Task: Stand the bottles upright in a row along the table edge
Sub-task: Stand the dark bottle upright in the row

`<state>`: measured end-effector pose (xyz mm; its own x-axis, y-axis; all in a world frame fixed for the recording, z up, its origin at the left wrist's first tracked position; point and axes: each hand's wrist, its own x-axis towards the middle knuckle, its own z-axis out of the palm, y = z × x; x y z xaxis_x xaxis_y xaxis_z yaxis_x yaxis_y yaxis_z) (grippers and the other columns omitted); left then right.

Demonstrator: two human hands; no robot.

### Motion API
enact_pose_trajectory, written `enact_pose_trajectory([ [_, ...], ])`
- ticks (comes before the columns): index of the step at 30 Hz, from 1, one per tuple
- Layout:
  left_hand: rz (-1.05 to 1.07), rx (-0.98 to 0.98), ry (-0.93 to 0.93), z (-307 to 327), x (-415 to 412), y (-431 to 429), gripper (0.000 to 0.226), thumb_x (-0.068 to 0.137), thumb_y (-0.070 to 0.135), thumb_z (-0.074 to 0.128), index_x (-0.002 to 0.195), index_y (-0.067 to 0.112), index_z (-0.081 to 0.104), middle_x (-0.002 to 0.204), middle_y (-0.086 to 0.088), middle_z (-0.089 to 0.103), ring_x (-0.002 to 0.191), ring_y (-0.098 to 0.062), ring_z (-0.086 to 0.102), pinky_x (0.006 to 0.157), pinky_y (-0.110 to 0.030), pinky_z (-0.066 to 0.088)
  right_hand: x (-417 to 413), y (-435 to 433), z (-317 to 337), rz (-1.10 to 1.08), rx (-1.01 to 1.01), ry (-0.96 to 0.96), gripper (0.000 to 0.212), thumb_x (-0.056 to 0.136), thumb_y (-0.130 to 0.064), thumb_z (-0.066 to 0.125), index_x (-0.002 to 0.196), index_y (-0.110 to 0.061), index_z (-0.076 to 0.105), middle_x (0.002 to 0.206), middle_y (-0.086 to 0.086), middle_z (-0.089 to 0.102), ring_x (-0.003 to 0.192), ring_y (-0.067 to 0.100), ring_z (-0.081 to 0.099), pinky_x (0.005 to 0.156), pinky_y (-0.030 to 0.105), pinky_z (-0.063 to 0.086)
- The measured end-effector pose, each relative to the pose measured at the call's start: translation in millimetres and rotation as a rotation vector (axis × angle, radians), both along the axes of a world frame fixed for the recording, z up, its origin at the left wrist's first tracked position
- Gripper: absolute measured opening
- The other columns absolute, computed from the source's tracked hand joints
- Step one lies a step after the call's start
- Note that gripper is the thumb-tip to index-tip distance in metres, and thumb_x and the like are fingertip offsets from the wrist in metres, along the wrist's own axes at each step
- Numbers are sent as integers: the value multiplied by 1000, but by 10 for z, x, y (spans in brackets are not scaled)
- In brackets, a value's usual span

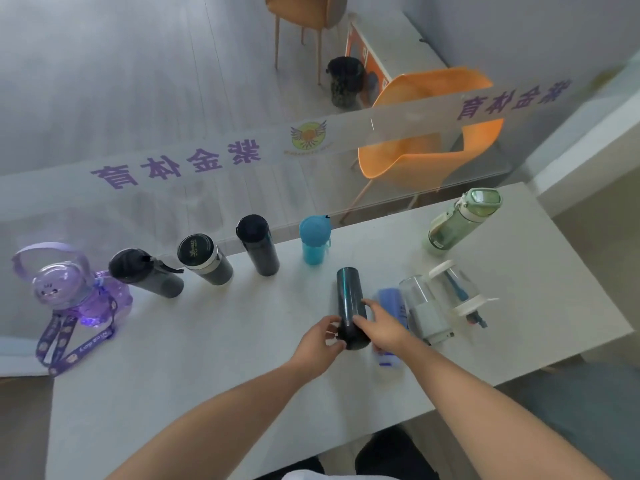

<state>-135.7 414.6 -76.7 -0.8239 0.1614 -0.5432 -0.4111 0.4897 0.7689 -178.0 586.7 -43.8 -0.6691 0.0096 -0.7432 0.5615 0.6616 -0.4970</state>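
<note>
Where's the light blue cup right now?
The light blue cup stands upright at the table's far edge, centre of the head view, right of the tall black bottle.

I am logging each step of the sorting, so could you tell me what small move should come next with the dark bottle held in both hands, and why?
Probably carry the dark bottle up to the far table edge and stand it in the gap between the blue cup and the green bottle. The left hand and right hand both have a grip on it, and that gap looks open.
</note>
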Motion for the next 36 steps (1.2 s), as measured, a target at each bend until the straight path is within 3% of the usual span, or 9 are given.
enact_pose_trajectory([
  [2,48,19,35,178,-221,97,37,89,20,66,123,27,55,108,7,65,96,-4,65,78,-12,47,-216,109,109,-13,-26,70,52,94,-50,53,142,-34,42,104,7,65,78,26,68,62,30,55],
  [5,130,11,96,409,-595,293,30,94,25,63,123,28,56,105,7,67,90,-5,66,74,-11,46,-564,304,307,13,-92,167,42,94,-51,53,132,-32,53,99,4,63,70,16,60,52,24,50],
  [11,292,-59,174,662,-1306,667,30,95,27,60,125,23,61,101,2,68,87,-12,66,73,-18,47,-1328,681,425,116,-163,237,37,92,-38,60,128,-29,57,97,10,66,57,18,60,44,16,43],
  [16,359,-164,169,729,-1777,825,33,94,33,58,125,24,64,98,-1,72,92,-19,67,87,-32,52,-1901,782,374,193,-192,235,34,94,-39,55,127,-31,55,91,7,65,52,19,58,50,27,44],
  [20,408,-179,160,792,-1979,852,28,94,28,56,119,22,69,83,0,75,75,-10,66,66,-13,44,-2168,793,362,237,-220,229,36,96,-38,53,130,-29,54,87,3,63,56,21,57,50,26,43],
  [23,438,-191,163,819,-2031,896,27,94,25,56,116,20,71,81,0,74,68,-7,65,59,-6,41,-2232,813,368,264,-233,226,36,96,-38,52,132,-28,53,87,-1,61,59,21,58,52,29,45],
  [27,471,-188,165,798,-2042,956,27,95,25,57,119,17,68,91,-4,76,77,-12,70,66,-11,47,-2239,855,355,263,-231,231,38,98,-38,51,135,-28,51,98,4,62,63,21,60,50,26,44],
  [32,462,-212,157,740,-2046,958,31,94,30,57,122,18,67,98,-3,75,87,-17,70,90,-36,55,-2195,896,331,231,-236,254,41,97,-38,52,136,-27,50,97,8,68,61,21,63,49,23,41],
  [36,453,-251,166,756,-1993,959,35,95,33,56,125,17,64,105,-3,74,95,-19,68,92,-38,54,-2142,916,344,201,-241,229,46,97,-40,52,140,-25,47,99,6,68,60,16,67,50,27,44],
])
